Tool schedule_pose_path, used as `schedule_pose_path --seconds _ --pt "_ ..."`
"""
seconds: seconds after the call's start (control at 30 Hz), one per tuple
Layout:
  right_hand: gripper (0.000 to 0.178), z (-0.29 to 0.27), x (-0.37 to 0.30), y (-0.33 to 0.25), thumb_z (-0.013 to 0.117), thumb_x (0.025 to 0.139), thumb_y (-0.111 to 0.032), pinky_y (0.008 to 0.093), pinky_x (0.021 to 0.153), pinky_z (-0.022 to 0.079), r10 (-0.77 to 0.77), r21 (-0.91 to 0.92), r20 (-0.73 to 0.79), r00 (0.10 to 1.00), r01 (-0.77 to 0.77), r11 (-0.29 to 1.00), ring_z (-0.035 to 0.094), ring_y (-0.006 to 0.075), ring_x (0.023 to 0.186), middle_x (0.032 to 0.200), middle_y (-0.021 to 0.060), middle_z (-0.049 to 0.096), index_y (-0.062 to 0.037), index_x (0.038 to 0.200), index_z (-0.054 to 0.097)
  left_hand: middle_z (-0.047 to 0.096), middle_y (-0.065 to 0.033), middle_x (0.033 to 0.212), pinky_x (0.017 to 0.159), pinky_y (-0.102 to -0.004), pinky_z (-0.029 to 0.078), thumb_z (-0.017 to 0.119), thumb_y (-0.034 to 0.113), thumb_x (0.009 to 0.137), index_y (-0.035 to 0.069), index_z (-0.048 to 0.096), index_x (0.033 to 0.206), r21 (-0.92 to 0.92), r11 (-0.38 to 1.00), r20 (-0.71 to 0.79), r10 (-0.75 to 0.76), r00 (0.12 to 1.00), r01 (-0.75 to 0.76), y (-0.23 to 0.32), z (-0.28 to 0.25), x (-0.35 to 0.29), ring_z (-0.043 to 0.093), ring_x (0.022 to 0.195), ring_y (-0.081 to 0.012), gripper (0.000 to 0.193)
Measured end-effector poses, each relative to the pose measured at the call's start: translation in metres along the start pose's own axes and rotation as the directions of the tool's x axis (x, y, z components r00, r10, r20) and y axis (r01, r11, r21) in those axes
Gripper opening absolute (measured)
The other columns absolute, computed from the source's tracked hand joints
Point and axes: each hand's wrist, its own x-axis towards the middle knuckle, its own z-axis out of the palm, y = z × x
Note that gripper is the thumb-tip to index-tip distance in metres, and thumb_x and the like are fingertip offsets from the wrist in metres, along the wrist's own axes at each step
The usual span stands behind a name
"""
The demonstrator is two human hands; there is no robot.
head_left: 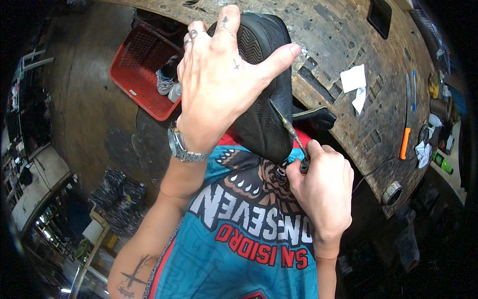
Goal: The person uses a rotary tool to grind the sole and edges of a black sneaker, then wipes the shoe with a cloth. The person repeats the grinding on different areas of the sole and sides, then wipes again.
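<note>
A black shoe (266,122) lies sole up in front of me, at the near edge of the wooden workbench. My left hand (219,74) grips it across the patterned sole, fingers along the left side and thumb reaching past the right edge. In my closed right hand (323,184) is a slim pointed tool (289,127) with a stained metal shaft, resembling a soldering iron. Its tip is at the sole's right edge; whether it touches cannot be told. A black flap-like piece (318,118) sticks out right of the shoe. My palm hides part of the sole.
A red plastic basket (142,102) holding grey shoes stands left. On the worn workbench (343,40) are white scraps (353,79), an orange-handled blade (406,139), a blue pen (414,89), a tape roll (392,193) and a dark flat object (379,19). Black plastic-wrapped stuff (117,199) sits lower left.
</note>
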Motion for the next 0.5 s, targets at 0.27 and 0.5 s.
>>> schedule_pose_path --seconds 0.27,0.5 --pt "0.02 -0.002 -0.009 0.002 0.07 0.082 -0.018 0.048 0.063 0.055 0.06 0.027 0.049 0.997 -0.062 0.998 0.068 0.0403 0.064 0.076 0.0217 0.067 -0.0002 0.088 0.064 0.063 -0.0252 0.109 0.093 -0.0464 0.052 0.088 0.066 0.065 0.0 0.06 0.129 -0.016 0.996 -0.031 0.093 0.995 -0.093 0.001 -0.001 0.0 0.064 0.106 -0.0403 0.096" --pt "0.02 -0.002 -0.01 0.002 0.07 0.082 -0.018 0.0487 0.063 0.055 0.054 0.018 0.005 0.999 -0.054 0.998 0.068 0.0405 0.064 0.077 0.0227 0.066 0.0 0.088 0.064 0.064 -0.0247 0.106 0.092 -0.0458 0.052 0.089 0.066 0.064 -0.002 0.062 0.121 -0.08 0.988 -0.058 0.129 0.99 -0.134 0.01 -0.005 -0.001 0.064 0.104 -0.0393 0.092"
